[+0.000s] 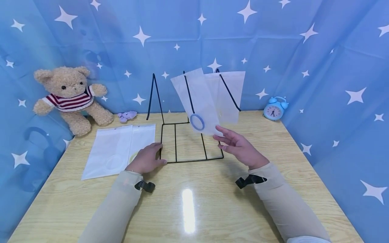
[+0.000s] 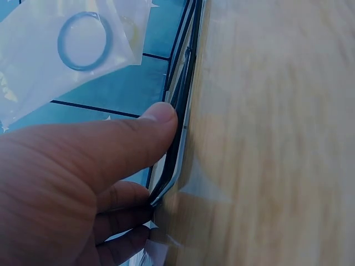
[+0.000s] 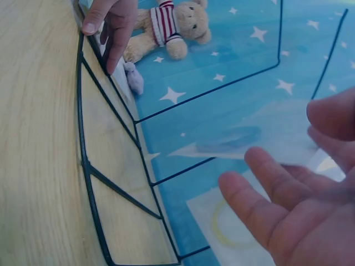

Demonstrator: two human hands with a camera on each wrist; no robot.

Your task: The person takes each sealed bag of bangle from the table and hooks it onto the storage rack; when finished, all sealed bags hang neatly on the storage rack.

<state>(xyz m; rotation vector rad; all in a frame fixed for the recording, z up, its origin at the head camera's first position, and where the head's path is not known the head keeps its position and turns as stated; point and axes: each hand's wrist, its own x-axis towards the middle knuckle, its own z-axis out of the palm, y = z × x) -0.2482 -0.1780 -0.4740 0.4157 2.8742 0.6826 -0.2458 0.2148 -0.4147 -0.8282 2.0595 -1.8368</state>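
A black wire rack (image 1: 194,161) with upright hooked arms stands on the wooden table. My left hand (image 1: 146,158) grips its near left corner, the thumb (image 2: 158,119) lying against the dark wire. From the middle arm hangs a clear-white plastic bag (image 1: 202,98) with a blue ring (image 1: 191,122) in it, slanting at an angle. Another bag (image 1: 232,94) hangs on the right arm and holds a yellowish ring (image 3: 215,227). Beside the lower corner of the tilted bag is my right hand (image 1: 240,146), fingers spread and grasping nothing. The left arm (image 1: 151,91) bears no bag.
Two more white bags (image 1: 106,148) lie overlapping on the table left of the rack. A teddy bear (image 1: 71,87) and a small purple toy (image 1: 127,116) sit at the back left. A blue alarm clock (image 1: 273,110) stands at the back right, before a starry curtain (image 1: 328,77).
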